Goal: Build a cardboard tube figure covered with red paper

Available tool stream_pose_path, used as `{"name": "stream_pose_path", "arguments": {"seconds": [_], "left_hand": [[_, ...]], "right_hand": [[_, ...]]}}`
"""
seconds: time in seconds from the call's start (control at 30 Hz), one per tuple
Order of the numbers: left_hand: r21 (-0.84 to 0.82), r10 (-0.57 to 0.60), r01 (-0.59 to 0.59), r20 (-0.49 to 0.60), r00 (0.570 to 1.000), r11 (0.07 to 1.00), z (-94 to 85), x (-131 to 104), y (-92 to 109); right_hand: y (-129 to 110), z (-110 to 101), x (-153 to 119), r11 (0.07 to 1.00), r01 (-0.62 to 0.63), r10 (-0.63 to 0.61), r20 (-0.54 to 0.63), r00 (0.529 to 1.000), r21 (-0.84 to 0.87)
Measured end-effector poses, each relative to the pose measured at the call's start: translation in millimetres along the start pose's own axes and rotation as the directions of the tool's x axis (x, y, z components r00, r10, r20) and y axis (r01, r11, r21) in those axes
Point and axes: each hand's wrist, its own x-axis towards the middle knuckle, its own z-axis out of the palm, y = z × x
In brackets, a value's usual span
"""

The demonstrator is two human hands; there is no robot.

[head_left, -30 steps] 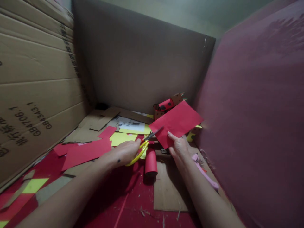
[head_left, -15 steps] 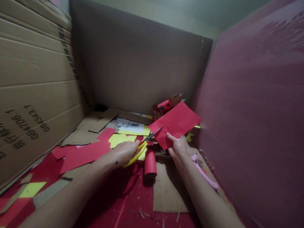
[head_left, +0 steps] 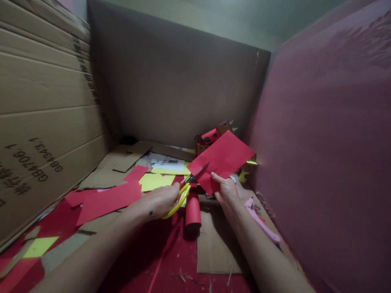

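Note:
My left hand [head_left: 164, 199] is closed round the yellow handles of a pair of scissors [head_left: 184, 193]. One blade lies across the near left part of a sheet of red paper [head_left: 227, 156]; the other blade is mostly hidden. My right hand [head_left: 227, 190] pinches the sheet's lower edge, thumb on top, and holds it raised above the table. Below the scissors a red paper-covered tube [head_left: 193, 212] rests on the red surface, beside a flat piece of cardboard [head_left: 218, 244].
Red paper pieces [head_left: 108, 199], yellow paper [head_left: 156, 181] and cardboard scraps lie on the left. A pink-handled cutter [head_left: 262, 224] is at the right. Behind the sheet stand decorated tubes [head_left: 210, 137]. A large carton [head_left: 45, 101] and a pink panel [head_left: 324, 142] flank the area.
The red sheet and my right hand have shifted slightly left in view. The scissors' handles have swung a little lower, with the blade still across the sheet.

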Motion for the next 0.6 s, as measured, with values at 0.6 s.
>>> {"name": "stream_pose_path", "arguments": {"seconds": [0.6], "left_hand": [[0.076,-0.012,0.010,0.026,1.000,0.997,-6.4,-1.5,9.3]], "right_hand": [[-2.0,0.0,1.7,1.000,-0.008,0.008,0.004,1.000,-0.005]]}}
